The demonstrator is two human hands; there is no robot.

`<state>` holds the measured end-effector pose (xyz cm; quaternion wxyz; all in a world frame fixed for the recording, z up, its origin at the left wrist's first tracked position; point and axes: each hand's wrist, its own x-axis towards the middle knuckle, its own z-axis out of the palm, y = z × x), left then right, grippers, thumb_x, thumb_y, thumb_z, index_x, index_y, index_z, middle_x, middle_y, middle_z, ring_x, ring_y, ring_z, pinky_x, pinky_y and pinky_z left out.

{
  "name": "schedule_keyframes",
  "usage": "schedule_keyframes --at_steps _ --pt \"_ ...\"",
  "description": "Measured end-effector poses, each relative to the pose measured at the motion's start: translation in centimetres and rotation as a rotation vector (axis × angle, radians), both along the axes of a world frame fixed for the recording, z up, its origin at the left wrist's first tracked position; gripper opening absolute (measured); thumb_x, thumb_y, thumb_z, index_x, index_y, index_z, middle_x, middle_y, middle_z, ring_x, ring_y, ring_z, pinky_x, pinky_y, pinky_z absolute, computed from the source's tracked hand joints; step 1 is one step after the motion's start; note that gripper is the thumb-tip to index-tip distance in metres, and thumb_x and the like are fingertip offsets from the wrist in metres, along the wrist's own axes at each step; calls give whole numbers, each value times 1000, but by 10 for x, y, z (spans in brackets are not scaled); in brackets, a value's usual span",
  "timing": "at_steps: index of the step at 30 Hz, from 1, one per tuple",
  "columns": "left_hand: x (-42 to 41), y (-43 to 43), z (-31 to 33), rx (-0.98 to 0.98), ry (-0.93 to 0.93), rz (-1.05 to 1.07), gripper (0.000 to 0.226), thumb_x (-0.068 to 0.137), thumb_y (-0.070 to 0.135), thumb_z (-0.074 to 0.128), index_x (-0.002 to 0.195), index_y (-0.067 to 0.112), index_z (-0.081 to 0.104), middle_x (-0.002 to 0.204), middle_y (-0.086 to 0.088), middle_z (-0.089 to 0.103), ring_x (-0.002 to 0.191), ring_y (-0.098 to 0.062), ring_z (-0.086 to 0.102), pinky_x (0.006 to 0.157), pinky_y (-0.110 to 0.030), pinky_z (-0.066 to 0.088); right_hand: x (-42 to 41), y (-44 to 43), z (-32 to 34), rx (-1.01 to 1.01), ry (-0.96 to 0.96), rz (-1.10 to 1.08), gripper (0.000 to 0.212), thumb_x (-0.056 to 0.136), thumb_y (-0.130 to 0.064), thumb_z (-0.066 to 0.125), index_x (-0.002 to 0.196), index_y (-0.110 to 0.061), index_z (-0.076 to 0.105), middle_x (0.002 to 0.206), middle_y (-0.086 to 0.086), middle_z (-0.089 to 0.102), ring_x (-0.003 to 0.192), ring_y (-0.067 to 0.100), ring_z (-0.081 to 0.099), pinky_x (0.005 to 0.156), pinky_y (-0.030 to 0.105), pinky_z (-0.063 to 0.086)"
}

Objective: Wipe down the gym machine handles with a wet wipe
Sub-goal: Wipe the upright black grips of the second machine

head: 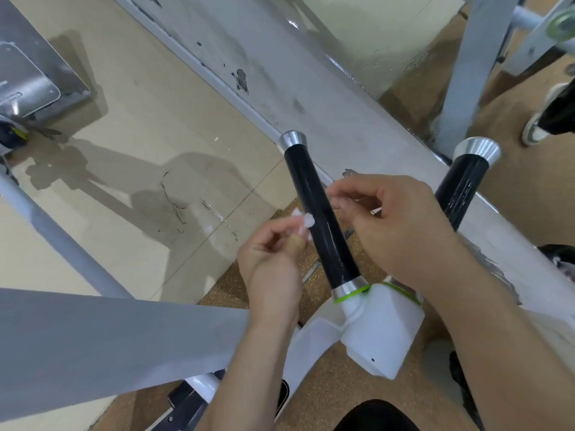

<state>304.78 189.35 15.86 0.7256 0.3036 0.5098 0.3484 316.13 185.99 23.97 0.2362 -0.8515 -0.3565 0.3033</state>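
Two black gym machine handles with silver end caps rise from a white housing [382, 331]. The left handle [314, 209] stands between my hands; the right handle [460, 188] is partly hidden behind my right hand. My left hand [270, 259] pinches a small white wet wipe [303, 223] just left of the left handle. My right hand [392, 219] is on the handle's right side, fingers curled, pinching a small white bit that may be the wipe's other end. The handle hides any link between the two.
Grey machine frame beams [93, 343] cross the lower left. A worn white frame beam [280, 73] runs diagonally behind the handles. Another person's shoe [541, 126] shows at the right edge. Tiled floor lies left, cork-coloured mat below.
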Motion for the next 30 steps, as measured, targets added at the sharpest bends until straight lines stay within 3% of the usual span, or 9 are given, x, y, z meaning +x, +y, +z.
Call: schedule_keyframes --at_steps 4,7,12,17,19,23,25,28,30 --pt "6 -8 -3 -108 -17 81 39 83 -12 60 66 20 74 65 4 67 66 -11 59 69 -26 52 -1 0 4 -33 -57 58 20 92 -17 55 102 -27 70 84 -13 69 74 1 60 67 7 45" --pt "-9 -33 10 -128 -2 58 42 82 -16 57 64 18 71 61 3 66 59 -7 59 61 -20 50 -2 -6 11 -153 -248 252 21 94 -19 49 101 -21 68 82 -2 69 75 14 59 73 33 49" --pt "-15 -30 15 -108 -73 12 44 84 -15 55 65 21 73 64 6 65 61 -6 59 60 -19 51 -10 -26 14 -118 -357 271 18 90 -11 53 91 -13 71 76 8 70 75 30 63 74 45 50" --pt "-10 -48 23 -112 -27 0 36 91 -6 51 72 20 67 74 -3 52 71 -22 44 67 -34 39 -12 -39 17 -31 -318 226 20 86 -15 51 86 -17 71 69 4 69 71 29 62 68 42 50" --pt "-19 -60 29 -118 -22 -14 35 90 -5 53 71 20 68 69 -1 48 64 -17 40 62 -29 36 -14 -40 20 -53 -333 250 20 87 -14 53 89 -18 71 70 2 68 72 27 61 66 33 44" --pt "-15 -49 24 -136 -11 53 26 88 -4 58 87 18 72 79 -2 66 72 -13 58 67 -23 50 -14 -42 21 -98 -310 275 22 92 -14 54 104 -21 71 83 -1 70 85 21 58 69 22 27" --pt "-16 -49 31 -126 9 34 24 87 -2 61 86 18 73 79 1 69 74 -11 61 67 -21 50 -14 -44 23 -75 -281 229 22 91 -11 55 105 -18 71 87 1 71 88 22 60 68 22 29" --pt "-37 -52 51 65 208 -185 27 82 2 68 74 27 75 74 8 71 72 -6 63 66 -16 48 -14 -50 23 -25 -301 199 26 89 -4 56 105 -15 71 92 2 73 93 23 63 74 18 34" --pt "-45 -46 60 324 301 -395 28 83 7 69 78 34 75 81 10 70 77 -6 64 68 -15 48 -12 -52 27 -60 -262 233 29 91 -8 53 112 -21 69 100 -4 71 104 18 57 81 18 34"
